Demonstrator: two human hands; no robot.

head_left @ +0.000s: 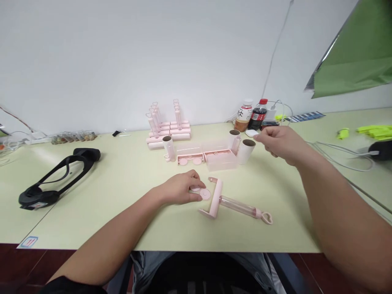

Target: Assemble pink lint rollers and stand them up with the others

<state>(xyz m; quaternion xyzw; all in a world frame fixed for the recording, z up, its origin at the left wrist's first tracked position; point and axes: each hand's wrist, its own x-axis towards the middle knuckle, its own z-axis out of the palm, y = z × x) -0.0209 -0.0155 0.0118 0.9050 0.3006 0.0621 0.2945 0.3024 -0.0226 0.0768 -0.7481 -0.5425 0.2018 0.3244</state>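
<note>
My left hand rests on the table with thumb and fingers at two small pink discs. Just right of it lies a pink U-shaped frame with a clear tube handle ending in a heart-shaped loop. My right hand is raised near the white paper tube, with thumb and forefinger pinched together; what they hold, if anything, cannot be made out. Between the paper tubes stand a pink box with discs and a box with a translucent front.
Assembled pink rollers stand at the back by the wall. Two bottles are behind the paper tubes. A black headset lies at left. A white cable and yellow-green items are at right.
</note>
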